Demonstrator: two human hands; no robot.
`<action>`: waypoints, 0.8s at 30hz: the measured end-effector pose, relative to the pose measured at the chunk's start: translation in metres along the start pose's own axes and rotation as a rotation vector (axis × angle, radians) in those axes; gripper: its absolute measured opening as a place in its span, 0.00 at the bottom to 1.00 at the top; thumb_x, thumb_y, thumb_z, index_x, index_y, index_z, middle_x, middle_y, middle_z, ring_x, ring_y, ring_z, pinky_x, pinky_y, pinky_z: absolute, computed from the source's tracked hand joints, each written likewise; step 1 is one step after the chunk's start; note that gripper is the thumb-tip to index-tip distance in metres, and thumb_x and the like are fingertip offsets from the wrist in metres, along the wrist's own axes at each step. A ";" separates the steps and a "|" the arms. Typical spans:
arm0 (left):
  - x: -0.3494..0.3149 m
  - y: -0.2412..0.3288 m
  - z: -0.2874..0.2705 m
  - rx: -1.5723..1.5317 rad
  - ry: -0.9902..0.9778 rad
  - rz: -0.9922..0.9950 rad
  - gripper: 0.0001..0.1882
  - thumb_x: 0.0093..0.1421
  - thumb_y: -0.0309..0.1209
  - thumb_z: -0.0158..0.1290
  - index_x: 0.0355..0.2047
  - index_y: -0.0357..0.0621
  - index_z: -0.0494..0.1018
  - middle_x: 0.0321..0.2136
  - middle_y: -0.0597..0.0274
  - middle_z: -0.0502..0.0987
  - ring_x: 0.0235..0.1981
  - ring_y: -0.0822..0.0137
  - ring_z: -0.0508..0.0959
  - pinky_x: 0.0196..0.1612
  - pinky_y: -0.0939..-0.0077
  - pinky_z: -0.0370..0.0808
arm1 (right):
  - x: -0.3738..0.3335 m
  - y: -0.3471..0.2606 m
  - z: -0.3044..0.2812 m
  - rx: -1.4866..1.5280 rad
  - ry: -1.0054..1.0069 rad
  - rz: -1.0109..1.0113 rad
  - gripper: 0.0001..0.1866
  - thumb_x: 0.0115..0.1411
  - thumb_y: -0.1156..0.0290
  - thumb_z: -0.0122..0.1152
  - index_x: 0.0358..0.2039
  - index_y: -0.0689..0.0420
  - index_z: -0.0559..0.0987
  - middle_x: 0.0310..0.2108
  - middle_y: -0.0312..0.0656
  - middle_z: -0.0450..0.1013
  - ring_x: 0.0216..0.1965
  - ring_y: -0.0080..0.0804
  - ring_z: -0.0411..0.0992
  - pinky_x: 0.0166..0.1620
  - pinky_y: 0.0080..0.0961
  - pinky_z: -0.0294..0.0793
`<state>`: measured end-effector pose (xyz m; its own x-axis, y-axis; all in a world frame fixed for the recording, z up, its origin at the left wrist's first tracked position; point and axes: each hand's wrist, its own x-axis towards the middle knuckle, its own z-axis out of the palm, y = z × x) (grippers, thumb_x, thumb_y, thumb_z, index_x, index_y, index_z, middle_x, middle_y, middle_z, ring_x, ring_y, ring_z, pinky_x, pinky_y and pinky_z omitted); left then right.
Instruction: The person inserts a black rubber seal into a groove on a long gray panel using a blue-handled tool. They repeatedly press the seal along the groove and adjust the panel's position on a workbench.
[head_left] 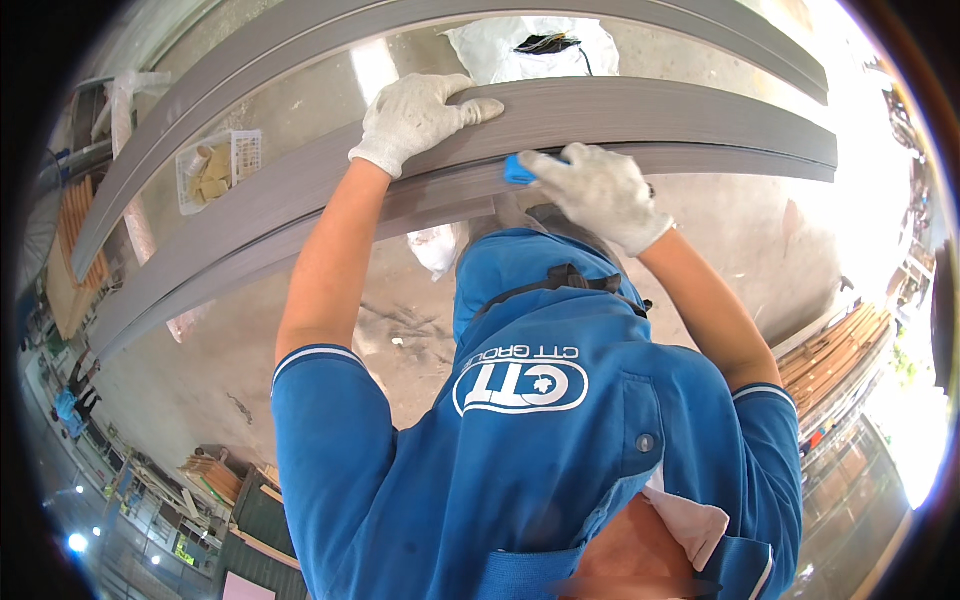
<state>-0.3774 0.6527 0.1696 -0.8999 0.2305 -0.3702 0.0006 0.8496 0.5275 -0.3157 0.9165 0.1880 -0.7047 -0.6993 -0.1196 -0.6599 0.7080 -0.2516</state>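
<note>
In front of me a long grey profile [620, 110] with a groove along its near side runs from left to right. My left hand [415, 118], in a whitish work glove, grips its far edge. The thumb lies across the top face and the fingertips are partly hidden. My right hand [603, 190], also gloved, is closed around a small blue block-like tool [518, 170]. That tool touches the near side of the profile by the groove. Its exact kind cannot be made out.
A second grey profile [330, 28] lies parallel beyond. A white plastic basket [246, 155] with yellowish pieces stands between them at left. White sheeting [485, 50] with a dark item is at the far side. Stacked wood [835, 355] lies at right, and a person [70, 408] is far left.
</note>
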 end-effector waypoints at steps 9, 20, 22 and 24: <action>0.003 0.003 0.000 0.009 0.012 0.000 0.39 0.55 0.69 0.58 0.55 0.52 0.81 0.46 0.54 0.85 0.51 0.53 0.81 0.57 0.57 0.74 | -0.021 0.048 -0.006 -0.071 0.043 -0.051 0.20 0.64 0.59 0.63 0.57 0.41 0.77 0.28 0.43 0.75 0.30 0.39 0.80 0.29 0.36 0.81; 0.003 0.004 -0.002 -0.031 -0.026 0.057 0.35 0.58 0.65 0.54 0.50 0.50 0.82 0.45 0.51 0.84 0.50 0.48 0.81 0.55 0.57 0.74 | 0.059 -0.069 0.010 0.088 0.000 -0.154 0.12 0.66 0.65 0.54 0.49 0.47 0.78 0.27 0.50 0.77 0.27 0.46 0.82 0.27 0.41 0.83; 0.002 0.005 -0.004 -0.022 -0.003 0.098 0.32 0.59 0.62 0.54 0.48 0.47 0.82 0.43 0.48 0.84 0.48 0.46 0.81 0.52 0.55 0.74 | 0.046 -0.050 0.001 0.079 -0.067 -0.130 0.12 0.69 0.60 0.53 0.48 0.48 0.78 0.27 0.51 0.78 0.29 0.45 0.83 0.27 0.41 0.82; 0.002 0.004 -0.003 0.009 -0.022 0.052 0.32 0.60 0.61 0.54 0.48 0.46 0.82 0.43 0.46 0.83 0.46 0.45 0.81 0.51 0.56 0.74 | 0.025 -0.020 -0.012 0.135 -0.107 -0.082 0.12 0.70 0.57 0.52 0.47 0.46 0.78 0.27 0.51 0.77 0.30 0.47 0.82 0.26 0.41 0.81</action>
<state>-0.3803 0.6551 0.1731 -0.8889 0.2850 -0.3587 0.0515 0.8401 0.5400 -0.3234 0.8858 0.2015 -0.6134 -0.7658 -0.1931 -0.6680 0.6335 -0.3904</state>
